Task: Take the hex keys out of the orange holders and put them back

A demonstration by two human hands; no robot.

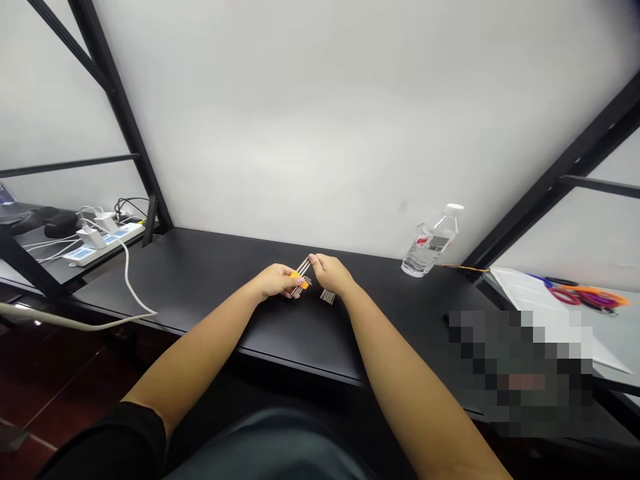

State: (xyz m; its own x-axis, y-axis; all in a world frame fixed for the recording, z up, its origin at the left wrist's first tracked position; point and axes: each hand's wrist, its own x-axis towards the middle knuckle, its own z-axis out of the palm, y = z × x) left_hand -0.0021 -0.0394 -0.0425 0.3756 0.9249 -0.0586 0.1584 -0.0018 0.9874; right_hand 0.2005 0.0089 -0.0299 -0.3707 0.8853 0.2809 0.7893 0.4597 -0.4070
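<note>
My left hand (pixel 276 281) is closed on an orange holder (pixel 296 275) with several slim metal rods through it, which look like a hex key set. The rods slant up to the right, and some short ends stick out beside the holder. My right hand (pixel 330 272) is closed at the upper end of these rods, thumb and fingers pinched around a tip. Below the right hand, a small row of light metal pieces (pixel 327 296) lies on the black table (pixel 215 267); their exact kind is too small to tell.
A water bottle (pixel 433 241) with a white cap stands at the back right. Far right are white paper (pixel 543 303) and scissors (pixel 583 297) with coloured handles. A power strip (pixel 107 243) with chargers and a white cable (pixel 127 277) is at the left. A blurred-out patch covers the right front.
</note>
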